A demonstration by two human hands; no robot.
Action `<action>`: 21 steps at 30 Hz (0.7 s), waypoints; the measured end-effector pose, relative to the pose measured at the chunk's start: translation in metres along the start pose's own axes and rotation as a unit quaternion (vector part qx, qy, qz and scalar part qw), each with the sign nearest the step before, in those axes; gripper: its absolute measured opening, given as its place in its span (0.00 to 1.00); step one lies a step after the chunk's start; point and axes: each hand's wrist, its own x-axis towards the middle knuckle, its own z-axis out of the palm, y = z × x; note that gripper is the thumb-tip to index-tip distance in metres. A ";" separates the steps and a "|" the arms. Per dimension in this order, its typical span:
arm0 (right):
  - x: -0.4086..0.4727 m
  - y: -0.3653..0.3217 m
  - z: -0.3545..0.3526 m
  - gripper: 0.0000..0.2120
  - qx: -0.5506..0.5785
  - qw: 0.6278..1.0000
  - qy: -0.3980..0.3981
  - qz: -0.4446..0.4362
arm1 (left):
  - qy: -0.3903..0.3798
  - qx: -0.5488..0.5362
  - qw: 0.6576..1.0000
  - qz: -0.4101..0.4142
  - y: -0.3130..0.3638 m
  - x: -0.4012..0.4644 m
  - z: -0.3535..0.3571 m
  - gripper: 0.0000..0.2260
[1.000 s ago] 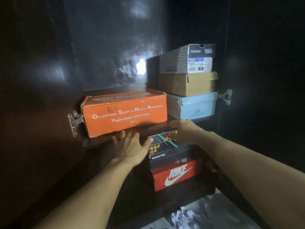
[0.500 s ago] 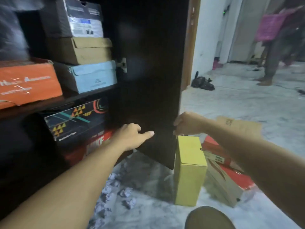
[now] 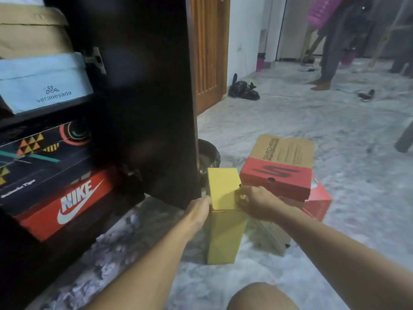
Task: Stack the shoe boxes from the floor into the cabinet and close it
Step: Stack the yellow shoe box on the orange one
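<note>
1. Head view: yellow box (image 3: 223, 211) standing on end on the floor (image 3: 335, 231), caught between both hands at its upper part.
2. Left hand (image 3: 197, 209) pressed against the box's left side, fingers hidden behind the edge; grip not clear enough to tell.
3. Right hand (image 3: 257, 204) curled round the box's right top edge, fingers bent onto it.
4. Just beyond the right hand: red and brown box (image 3: 279, 166) printed "SKECHERS PERFORMANCE", lying on top of another red box (image 3: 319, 198); a tan box (image 3: 270, 238) tilted under the right wrist, touching the yellow one.
5. Left of the left hand: open cabinet (image 3: 145, 97), its dark door standing just behind the yellow box.
6. In the cabinet, lowest and nearest the left forearm: red box (image 3: 64, 204) marked "NIKE" with a white swoosh; on it a dark patterned box (image 3: 40, 157), white lettering too blurred to read.
7. One shelf up: pale blue box (image 3: 44, 86) reading "veranevada"; above it a brown box (image 3: 31, 34).
8. Below the hands, at the bottom edge: a bare knee (image 3: 261, 296).
</note>
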 end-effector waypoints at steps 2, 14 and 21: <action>-0.005 0.010 0.002 0.20 0.021 0.997 0.038 0.064 | -0.048 -0.047 0.998 -0.021 -0.002 0.004 0.010 0.14; -0.021 0.052 0.004 0.38 0.053 0.982 0.035 0.180 | -0.005 -0.057 0.985 -0.161 -0.080 0.034 0.048 0.19; -0.027 0.053 0.015 0.21 0.083 0.986 0.025 0.139 | -0.002 -0.165 0.955 -0.246 -0.120 0.041 0.061 0.18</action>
